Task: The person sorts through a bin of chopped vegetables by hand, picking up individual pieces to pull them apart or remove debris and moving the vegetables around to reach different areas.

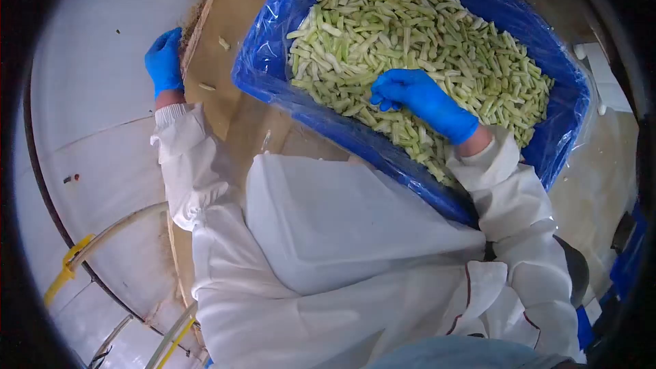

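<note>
My right hand (424, 102), in a blue glove, is over a heap of pale green cut vegetable strips (403, 24). Its fingers are curled inward at the heap; whatever they may hold is hidden. The strips fill much of a blue crate (256, 72) with a clear plastic liner. Off to the left, my left hand (165, 61), also gloved in blue, is at the edge of a large white panel (102, 82). Its fingers are bent and partly hidden, so their grip does not show.
A white angular block-like shape (342, 215) lies between my body and the crate. Two loose strips, one a pale piece (207, 87), are on the tan surface (236, 27). A yellow fitting (65, 270) and hoses are at lower left, and a white object (605, 75) is beyond the crate.
</note>
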Action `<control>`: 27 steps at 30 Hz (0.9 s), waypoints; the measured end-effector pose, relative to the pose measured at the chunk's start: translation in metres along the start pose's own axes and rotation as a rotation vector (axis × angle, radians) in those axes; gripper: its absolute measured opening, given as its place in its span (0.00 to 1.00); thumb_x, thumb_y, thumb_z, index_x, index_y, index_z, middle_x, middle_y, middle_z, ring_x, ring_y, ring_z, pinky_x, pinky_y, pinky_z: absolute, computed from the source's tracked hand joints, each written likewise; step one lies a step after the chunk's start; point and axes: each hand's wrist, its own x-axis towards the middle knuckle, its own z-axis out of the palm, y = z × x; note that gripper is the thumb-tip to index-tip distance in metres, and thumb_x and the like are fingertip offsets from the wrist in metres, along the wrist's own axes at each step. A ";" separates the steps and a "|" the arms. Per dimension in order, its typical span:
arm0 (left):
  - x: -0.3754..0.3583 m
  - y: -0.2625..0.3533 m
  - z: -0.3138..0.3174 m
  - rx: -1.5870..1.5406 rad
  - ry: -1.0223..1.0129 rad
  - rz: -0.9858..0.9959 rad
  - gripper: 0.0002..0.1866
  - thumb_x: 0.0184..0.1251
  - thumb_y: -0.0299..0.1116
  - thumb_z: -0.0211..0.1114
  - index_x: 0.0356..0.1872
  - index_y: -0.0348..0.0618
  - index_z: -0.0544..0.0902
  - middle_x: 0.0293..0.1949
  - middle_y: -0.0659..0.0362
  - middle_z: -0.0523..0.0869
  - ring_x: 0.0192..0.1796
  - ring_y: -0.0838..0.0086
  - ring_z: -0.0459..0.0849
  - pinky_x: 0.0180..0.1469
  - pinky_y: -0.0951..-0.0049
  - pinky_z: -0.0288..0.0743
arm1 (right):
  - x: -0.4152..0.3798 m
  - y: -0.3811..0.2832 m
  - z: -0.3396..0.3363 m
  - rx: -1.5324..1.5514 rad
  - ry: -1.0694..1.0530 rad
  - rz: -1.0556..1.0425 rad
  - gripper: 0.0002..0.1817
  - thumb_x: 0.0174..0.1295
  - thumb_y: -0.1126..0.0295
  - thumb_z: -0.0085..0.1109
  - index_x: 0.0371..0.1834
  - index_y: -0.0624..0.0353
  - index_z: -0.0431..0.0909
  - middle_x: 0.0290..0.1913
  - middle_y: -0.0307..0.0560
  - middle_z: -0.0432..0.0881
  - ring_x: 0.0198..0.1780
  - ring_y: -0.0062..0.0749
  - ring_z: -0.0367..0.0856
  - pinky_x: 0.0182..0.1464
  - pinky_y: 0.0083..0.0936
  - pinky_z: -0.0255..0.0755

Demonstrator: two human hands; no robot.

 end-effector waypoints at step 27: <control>-0.096 0.113 0.364 0.795 -0.508 0.934 0.40 0.54 0.67 0.52 0.65 0.55 0.64 0.68 0.50 0.58 0.68 0.42 0.54 0.59 0.32 0.51 | -0.065 0.001 -0.024 -1.599 0.005 -0.478 0.35 0.50 0.50 0.61 0.64 0.43 0.66 0.69 0.50 0.56 0.69 0.57 0.52 0.67 0.58 0.44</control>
